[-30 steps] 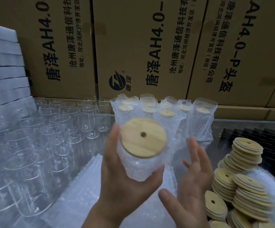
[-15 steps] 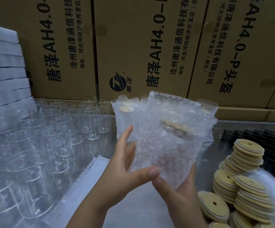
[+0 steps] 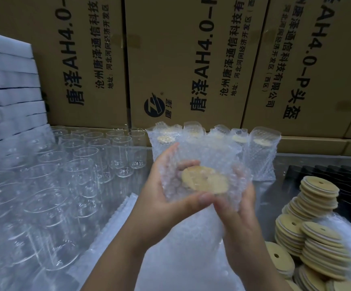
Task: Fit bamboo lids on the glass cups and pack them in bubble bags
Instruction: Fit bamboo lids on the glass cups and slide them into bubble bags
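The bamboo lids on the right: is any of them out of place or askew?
Yes. The bamboo lids lie in uneven, leaning stacks, with several offset sideways and tilted. None looks broken. The empty glass cups stand upright in rows. The held bagged cup shows no visible damage.

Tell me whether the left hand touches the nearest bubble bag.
Touching. The head view shows the left hand curled round the nearest bubble bag, thumb pressed on the front below the bamboo lid.

I count one bagged cup (image 3: 204,181) in my grip, at least five wrapped cups (image 3: 262,156) standing behind, three printed cartons (image 3: 180,59), bare glasses (image 3: 82,164) and loose lids (image 3: 319,185) beyond counting.
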